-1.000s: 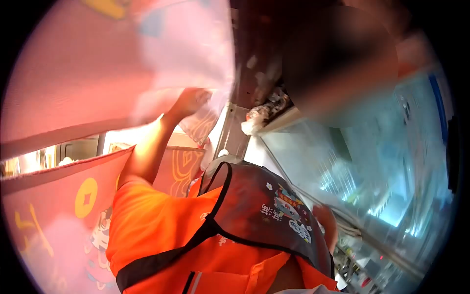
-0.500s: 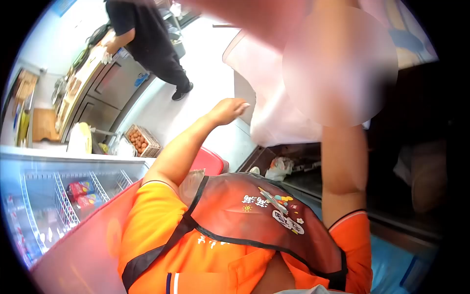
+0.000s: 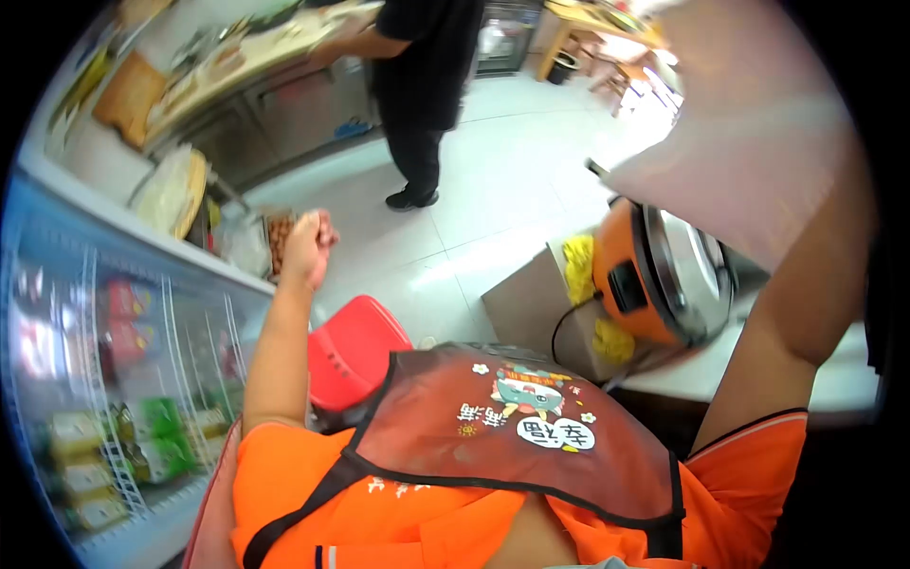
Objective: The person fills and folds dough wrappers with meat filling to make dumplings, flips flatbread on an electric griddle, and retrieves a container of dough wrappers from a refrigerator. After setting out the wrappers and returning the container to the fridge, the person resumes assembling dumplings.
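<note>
Left hand: one, fingers curled in on the palm, closed in a loose fist, held out in mid-air between cabinet and stool. Right hand: one, hidden past the right forearm and the dark border; cannot tell whether grasping or released. Pink cloth panel: one, spread across the upper right, just beside the right forearm; contact with the fingers hidden.

Cooker: one, orange and white, tilted in view, below the panel. Yellow cloth: two patches visible, both against the cooker; one piece or two, cannot tell. Black cord: one, curving from the cooker.

Stool: one, red, near the left forearm. Brown eggs: several, partly hidden by the left hand, too blurred to count. Cabinet: one, blue inside, at left, with at least two white wire dividers. Green packs: more than one, count unclear.

Co-worker: one, in dark clothing, standing at one long counter. Cutting board: one, wooden. Bin: one, black, on the floor at the back. Apron: one, dark red, edged in black, over one orange shirt.
</note>
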Demonstrator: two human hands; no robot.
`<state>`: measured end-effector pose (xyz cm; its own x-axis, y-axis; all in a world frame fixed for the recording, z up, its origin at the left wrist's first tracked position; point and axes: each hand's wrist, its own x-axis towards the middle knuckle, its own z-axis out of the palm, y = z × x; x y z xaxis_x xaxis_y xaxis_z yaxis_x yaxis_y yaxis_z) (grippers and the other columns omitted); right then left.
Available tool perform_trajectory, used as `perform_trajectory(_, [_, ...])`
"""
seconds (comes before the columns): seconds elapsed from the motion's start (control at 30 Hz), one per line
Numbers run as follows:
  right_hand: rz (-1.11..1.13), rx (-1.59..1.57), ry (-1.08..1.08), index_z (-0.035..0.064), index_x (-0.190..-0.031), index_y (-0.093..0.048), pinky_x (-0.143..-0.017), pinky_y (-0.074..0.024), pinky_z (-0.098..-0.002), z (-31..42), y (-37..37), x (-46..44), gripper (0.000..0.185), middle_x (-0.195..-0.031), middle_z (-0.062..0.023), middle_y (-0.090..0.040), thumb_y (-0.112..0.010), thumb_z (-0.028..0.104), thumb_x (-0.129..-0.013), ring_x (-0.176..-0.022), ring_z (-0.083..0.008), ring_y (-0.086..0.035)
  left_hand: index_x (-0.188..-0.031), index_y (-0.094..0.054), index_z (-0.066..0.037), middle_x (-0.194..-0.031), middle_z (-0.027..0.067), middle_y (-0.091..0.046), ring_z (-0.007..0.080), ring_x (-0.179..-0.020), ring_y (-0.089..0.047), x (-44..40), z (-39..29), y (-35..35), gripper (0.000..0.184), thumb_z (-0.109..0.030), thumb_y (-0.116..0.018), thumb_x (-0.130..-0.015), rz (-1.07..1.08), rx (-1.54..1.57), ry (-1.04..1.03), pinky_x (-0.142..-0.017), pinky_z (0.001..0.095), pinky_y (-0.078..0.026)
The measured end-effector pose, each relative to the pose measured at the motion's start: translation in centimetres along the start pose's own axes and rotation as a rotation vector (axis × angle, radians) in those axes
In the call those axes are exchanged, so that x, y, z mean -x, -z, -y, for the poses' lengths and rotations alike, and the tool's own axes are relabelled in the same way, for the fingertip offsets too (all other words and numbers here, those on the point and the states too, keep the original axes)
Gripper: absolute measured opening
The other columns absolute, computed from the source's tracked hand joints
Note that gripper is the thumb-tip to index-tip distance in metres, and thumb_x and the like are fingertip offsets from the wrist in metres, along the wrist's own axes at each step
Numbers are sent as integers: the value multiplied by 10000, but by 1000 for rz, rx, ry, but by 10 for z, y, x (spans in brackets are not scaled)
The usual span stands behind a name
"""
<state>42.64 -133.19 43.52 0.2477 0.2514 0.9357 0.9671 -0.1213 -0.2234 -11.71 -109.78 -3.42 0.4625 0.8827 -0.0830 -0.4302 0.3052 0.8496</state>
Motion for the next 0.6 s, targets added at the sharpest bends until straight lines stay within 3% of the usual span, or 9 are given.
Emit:
perform_trajectory(0.1, [-64,-176,43,-7,-1297,-550,-1023,-425,-363,-4,-89,-30,416,-1243,-147,-615,-393,285,-1046,-1175,-230,-565,-1141,-591,2,-859,8,-565,114,-744,-536,-29,-44,-73,225,-173,-528,-1016,8,205,-81,-974,382,-486])
perform_trajectory(0.3, [-136,-921,176,-17,-1276,-562,-1023,-423,-376,102,-265,-51,440,-1219,-154,-623,-361,308,-1059,-1162,-243,-568,-1029,-623,-25,-634,6,-547,135,-598,-525,-92,-76,-99,294,-302,-527,-1025,36,375,-92,-925,387,-518])
perform_trajectory(0.4, [89,-1396,182,-22,-1266,-568,-1023,-423,-383,173,-349,-12,454,-1207,-158,-626,-345,320,-1065,-1156,-249,-570,-996,-628,-46,-574,1,-509,134,-560,-492,-121,-66,-102,355,-369,-487,-1036,-65,350,-139,-930,403,-517])
perform_trajectory(0.43, [252,-1275,203,-17,-1313,-545,-1047,-401,-382,191,-368,27,476,-1257,-168,-602,-362,345,-1064,-1175,-238,-556,-1022,-636,-52,-690,39,-609,180,-662,-586,-140,-48,-81,400,-412,-461,-1038,143,457,-154,-940,429,-509])
perform_trajectory(0.47, [407,-1137,243,-12,-1360,-521,-1071,-378,-382,209,-388,66,506,-1307,-178,-578,-378,370,-1062,-1194,-226,-542,-1105,-616,-63,-836,63,-625,199,-792,-600,-151,-54,-86,411,-435,-458,-1032,82,423,-167,-972,446,-479])
perform_trajectory(0.5, [633,-445,510,44,-1311,-574,-967,-474,-329,220,-401,99,414,-1310,-151,-591,-573,225,-938,-1141,-270,-603,-1188,-596,-73,-982,87,-642,219,-921,-614,-160,-54,-100,441,-458,-456,-1025,16,394,-162,-1005,463,-450])
perform_trajectory(0.53, [741,-927,548,38,-1269,-599,-1037,-431,-381,237,-424,139,392,-1340,-163,-574,-574,221,-924,-1202,-303,-564,-1271,-577,-84,-1129,112,-658,238,-1051,-627,-169,-53,-110,487,-481,-453,-1019,-47,374,-152,-1037,481,-421])
perform_trajectory(0.57, [741,-1254,528,101,-1330,-580,-1123,-335,-428,247,-453,192,438,-1403,-140,-524,-556,260,-922,-1294,-322,-473,-1352,-491,-95,-1266,118,-558,258,-1178,-529,-179,-63,-120,538,-510,-423,-1016,-12,425,-180,-1069,484,-385])
perform_trajectory(0.6, [801,-1277,548,53,-1281,-599,-1141,-291,-490,265,-449,219,456,-1343,-186,-564,-592,312,-906,-1307,-362,-466,-1432,-406,-107,-1404,124,-458,277,-1304,-431,-187,-78,-132,602,-539,-393,-1014,20,481,-205,-1101,488,-349])
